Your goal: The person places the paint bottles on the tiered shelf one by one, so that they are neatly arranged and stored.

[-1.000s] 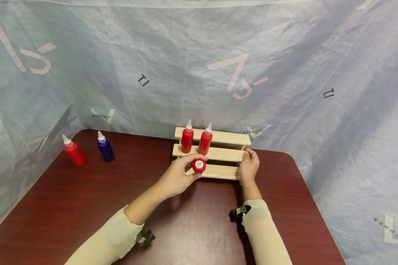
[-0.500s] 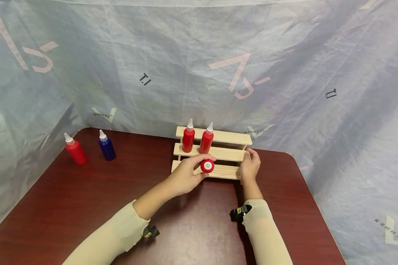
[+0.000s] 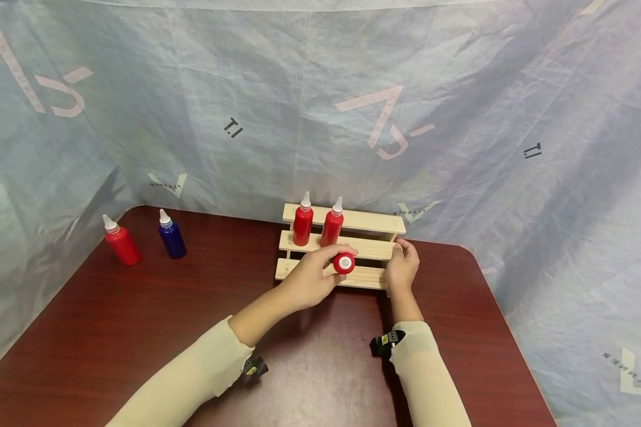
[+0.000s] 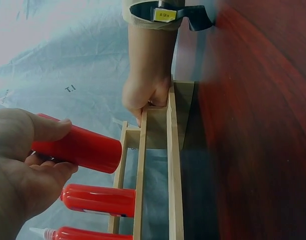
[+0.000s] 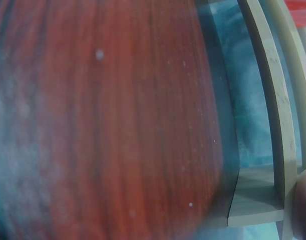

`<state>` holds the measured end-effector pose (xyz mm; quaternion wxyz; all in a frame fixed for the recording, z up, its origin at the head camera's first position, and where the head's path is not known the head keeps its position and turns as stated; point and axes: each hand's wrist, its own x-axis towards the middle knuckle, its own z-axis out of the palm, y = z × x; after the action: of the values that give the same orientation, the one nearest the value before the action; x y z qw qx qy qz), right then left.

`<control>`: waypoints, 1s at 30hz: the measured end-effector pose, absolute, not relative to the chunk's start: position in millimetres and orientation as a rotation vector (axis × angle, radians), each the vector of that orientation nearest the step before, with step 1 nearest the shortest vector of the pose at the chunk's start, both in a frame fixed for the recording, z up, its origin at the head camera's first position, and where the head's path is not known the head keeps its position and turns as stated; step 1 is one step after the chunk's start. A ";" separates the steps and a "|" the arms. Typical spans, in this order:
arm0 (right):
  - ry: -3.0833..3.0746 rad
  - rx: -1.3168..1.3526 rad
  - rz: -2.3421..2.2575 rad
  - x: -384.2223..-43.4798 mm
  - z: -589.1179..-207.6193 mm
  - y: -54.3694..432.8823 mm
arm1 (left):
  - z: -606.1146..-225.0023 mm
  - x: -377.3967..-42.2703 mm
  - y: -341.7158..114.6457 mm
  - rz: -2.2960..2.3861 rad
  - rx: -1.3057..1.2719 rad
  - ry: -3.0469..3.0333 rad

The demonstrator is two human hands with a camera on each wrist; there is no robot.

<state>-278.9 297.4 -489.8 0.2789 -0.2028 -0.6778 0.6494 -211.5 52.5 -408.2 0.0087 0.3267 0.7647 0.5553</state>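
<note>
Fingers of left hand (image 3: pixel 311 281) curled round plain red bottle (image 4: pixel 85 148), white-topped, above wooden rack (image 3: pixel 365 222). Right hand (image 3: pixel 402 268) grips rack's end. Two other red bottles (image 3: pixel 302 226) stand upright on middle shelf (image 3: pixel 371 248); can't tell what's inside.

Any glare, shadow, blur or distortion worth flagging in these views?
Head: pale glare on the near tabletop, dark shadow beside the right sleeve; left wrist: the backdrop washed out at upper left; right wrist: hazy, wooden slats bowed, the right hand a blurred sliver at the edge.

Both arms (image 3: pixel 267 313) outstretched, left fingers (image 4: pixel 51 128) curled
</note>
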 end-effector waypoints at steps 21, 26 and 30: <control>-1.792 -0.539 1.745 -279.4 -490.4 297.0 | -412.9 -227.3 86.5 1.699 1.037 2.446; -1.788 -0.535 1.727 -278.6 -490.5 296.1 | -417.7 -230.7 92.3 1.702 1.056 2.471; -1.780 -0.534 1.716 -279.3 -490.5 296.4 | -420.9 -235.6 97.3 1.702 1.075 2.507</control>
<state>-279.3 296.4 -490.5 0.3010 -0.2014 -0.6711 0.6469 -235.6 97.3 -420.9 -0.0369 0.3340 0.7793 0.5290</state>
